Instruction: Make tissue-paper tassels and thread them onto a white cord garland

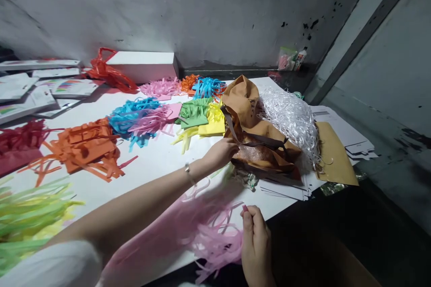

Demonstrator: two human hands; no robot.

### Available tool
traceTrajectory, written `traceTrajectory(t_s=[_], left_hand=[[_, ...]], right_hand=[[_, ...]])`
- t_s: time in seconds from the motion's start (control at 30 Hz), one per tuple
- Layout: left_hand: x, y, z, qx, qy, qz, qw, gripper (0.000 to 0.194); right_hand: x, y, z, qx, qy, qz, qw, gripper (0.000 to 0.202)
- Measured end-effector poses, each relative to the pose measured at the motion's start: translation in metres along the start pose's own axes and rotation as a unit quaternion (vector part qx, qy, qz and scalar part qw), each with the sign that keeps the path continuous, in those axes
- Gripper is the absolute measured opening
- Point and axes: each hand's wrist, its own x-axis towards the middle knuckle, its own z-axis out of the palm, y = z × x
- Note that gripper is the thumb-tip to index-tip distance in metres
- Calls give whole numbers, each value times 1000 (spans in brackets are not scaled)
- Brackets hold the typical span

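Note:
My left hand reaches to the open edge of a brown bag with dark handles; its fingertips are partly hidden at the opening, where clear crinkled plastic shows. Near the table's front edge, my right hand is closed, with a small piece of pink paper pinched between thumb and finger. Pink fringed paper hangs just left of that hand, and a longer pink sheet lies below my left forearm.
Fringed papers in orange, blue, green and yellow cover the left and middle. White shredded strands and a tan envelope lie right of the bag. Behind stand a white box and red plastic.

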Motion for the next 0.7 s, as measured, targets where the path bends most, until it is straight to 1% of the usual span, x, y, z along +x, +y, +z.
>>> traceTrajectory(t_s=[0.07,0.13,0.2,0.3,0.43,0.5,0.57,0.63,0.7], left_hand=[[26,-15,9,5,-13,-7,1000,17],[39,-22,17,5,-20,-16,1000,13],[43,-24,22,-1,-23,-24,999,11],[43,-23,26,-16,-27,-36,999,11],[42,-19,22,-50,-25,-46,997,11],[40,-15,17,-74,-21,-47,996,10],[33,-8,9,-104,-15,-50,993,9],[17,1,1,-144,-9,-55,988,8],[-11,14,-7,-192,-11,-63,979,14]], right_hand=[[2,0,0,-3,4,-19,1000,26],[3,1,-1,-8,5,-32,999,26],[2,2,-1,-15,3,-37,999,27],[-1,4,-2,-22,-7,-43,999,28],[-6,5,-3,-23,-16,-46,999,27],[-8,4,-3,-23,-15,-47,999,26],[-9,3,-4,-23,-15,-50,998,25],[-10,1,-6,-25,-11,-57,998,24],[-11,-3,-8,-31,-7,-64,997,22]])
